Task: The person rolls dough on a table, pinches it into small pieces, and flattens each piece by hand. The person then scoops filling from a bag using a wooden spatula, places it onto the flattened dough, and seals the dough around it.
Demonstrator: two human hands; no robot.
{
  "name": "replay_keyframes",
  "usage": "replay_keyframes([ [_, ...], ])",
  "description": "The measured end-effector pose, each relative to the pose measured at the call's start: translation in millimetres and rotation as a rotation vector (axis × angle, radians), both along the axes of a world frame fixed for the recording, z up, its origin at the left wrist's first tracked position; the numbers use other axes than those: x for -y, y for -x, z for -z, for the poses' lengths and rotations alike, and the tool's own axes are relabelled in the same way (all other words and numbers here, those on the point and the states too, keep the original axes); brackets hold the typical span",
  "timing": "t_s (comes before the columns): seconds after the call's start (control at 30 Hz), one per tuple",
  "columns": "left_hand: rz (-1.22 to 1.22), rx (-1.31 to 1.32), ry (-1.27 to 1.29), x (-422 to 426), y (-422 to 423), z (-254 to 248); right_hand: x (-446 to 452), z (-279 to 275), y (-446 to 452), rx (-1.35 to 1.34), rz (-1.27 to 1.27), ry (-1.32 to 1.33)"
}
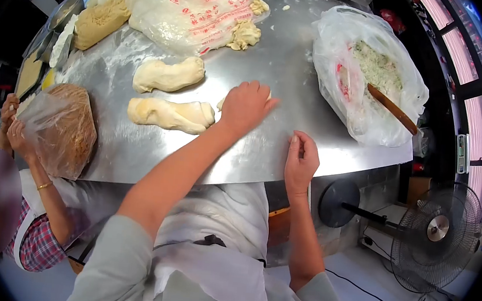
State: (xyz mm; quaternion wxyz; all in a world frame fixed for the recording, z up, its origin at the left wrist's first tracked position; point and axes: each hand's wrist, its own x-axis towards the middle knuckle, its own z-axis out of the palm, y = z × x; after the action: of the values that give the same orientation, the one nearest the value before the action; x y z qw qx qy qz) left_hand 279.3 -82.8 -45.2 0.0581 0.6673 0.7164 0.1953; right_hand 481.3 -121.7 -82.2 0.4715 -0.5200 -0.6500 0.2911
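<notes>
Shiny steel table [288,50], smooth creased dough logs [169,114] left of centre, pale dough piece [220,104] mid-frame beneath left hand [246,107], grip impossible to tell, right hand [302,163] loosely half-open near table edge

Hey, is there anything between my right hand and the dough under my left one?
Your left hand covers most of that dough, so it's in the way. Between it and your right hand, only bare table shows.

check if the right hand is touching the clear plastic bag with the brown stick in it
Apart: the head view shows a strip of bare metal tabletop between the right hand and the clear plastic bag.
</notes>
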Motion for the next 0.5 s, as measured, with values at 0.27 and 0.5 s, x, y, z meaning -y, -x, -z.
replay_keyframes([
  [0.27, 0.025, 0.052, -0.271, -22, -6, 10, 3, -4, 0, 0.175, 0.024, -0.148],
  [0.5, 0.252, 0.108, -0.211, 103, -51, 1, 4, -12, -1, 0.036, 0.085, -0.19],
])
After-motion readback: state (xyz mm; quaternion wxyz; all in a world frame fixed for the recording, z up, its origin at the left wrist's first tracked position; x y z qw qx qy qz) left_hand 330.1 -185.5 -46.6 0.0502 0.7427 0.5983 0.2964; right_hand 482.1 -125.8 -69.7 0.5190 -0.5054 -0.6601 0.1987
